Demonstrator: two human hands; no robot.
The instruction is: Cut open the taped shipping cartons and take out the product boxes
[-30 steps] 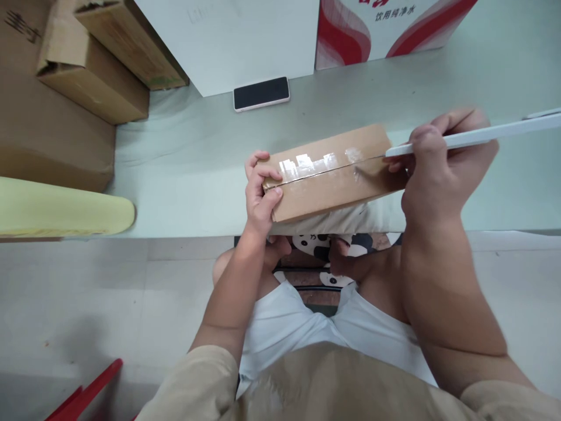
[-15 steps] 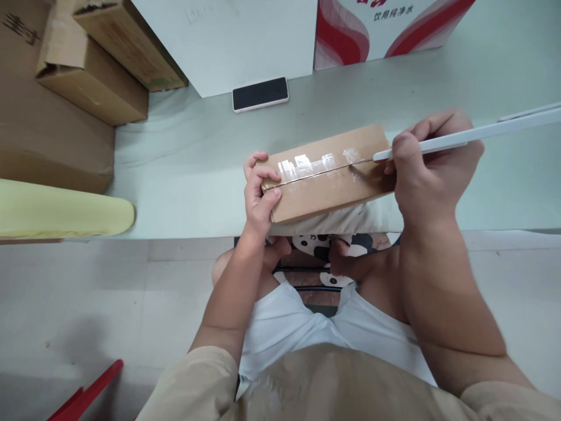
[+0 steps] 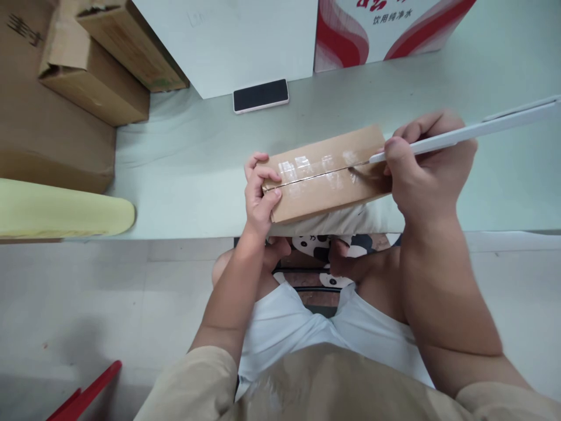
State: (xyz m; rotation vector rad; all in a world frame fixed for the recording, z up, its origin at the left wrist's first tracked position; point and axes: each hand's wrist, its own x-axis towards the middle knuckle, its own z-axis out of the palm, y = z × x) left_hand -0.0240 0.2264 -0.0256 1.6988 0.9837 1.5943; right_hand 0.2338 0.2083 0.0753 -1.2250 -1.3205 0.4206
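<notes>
The long cardboard box point(image 3: 324, 187), smooth and brown, is at the front edge of the pale green table point(image 3: 184, 193). Shiny clear tape point(image 3: 302, 166) lies wrinkled along its straight seam. The left hand point(image 3: 258, 196) has its fingers clamped on the left end of the box. The right hand point(image 3: 432, 169) grips a slim white tool point(image 3: 504, 126), whose tip is at the seam, though its exact contact is hard to see. A red-and-white carton point(image 3: 390, 38) reads "饮用纯净水".

Free tabletop point(image 3: 188, 181) left of the carton point(image 3: 322, 190); white panel point(image 3: 245, 49) blocks beyond.
</notes>
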